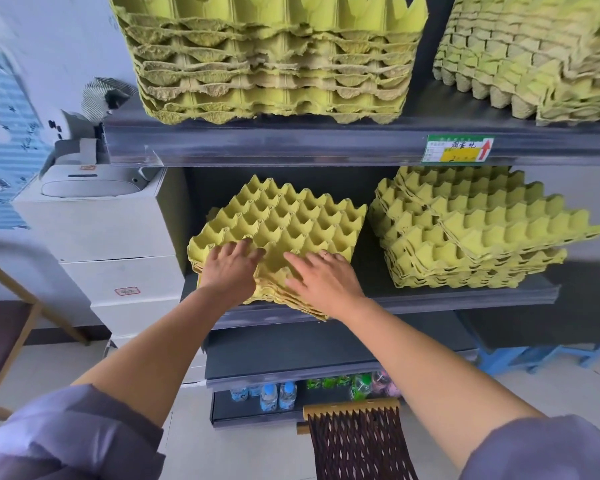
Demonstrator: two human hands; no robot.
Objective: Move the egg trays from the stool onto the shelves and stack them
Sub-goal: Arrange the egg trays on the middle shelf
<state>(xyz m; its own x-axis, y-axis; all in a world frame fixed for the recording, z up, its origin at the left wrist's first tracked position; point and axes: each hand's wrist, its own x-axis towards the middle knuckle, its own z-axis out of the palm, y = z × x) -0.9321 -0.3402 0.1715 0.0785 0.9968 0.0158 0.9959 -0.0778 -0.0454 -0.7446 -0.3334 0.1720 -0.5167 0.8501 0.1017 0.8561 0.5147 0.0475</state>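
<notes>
A stack of yellow egg trays (291, 220) lies on the left part of the middle shelf (430, 299), turned at an angle with one corner over the shelf's front edge. My left hand (231, 268) rests flat on the stack's near left part, fingers spread. On the near right part my right hand (323, 275) presses down with straight fingers. A second stack of egg trays (482, 230) sits to the right on the same shelf. The stool is not in view.
The upper shelf (291, 143) carries a tall stack of trays (274, 60) and another tray stack (534, 53) at the right. White boxes (101, 230) stand left of the shelves. Water bottles (278, 394) sit low down, and a wooden chair (4, 327) is at far left.
</notes>
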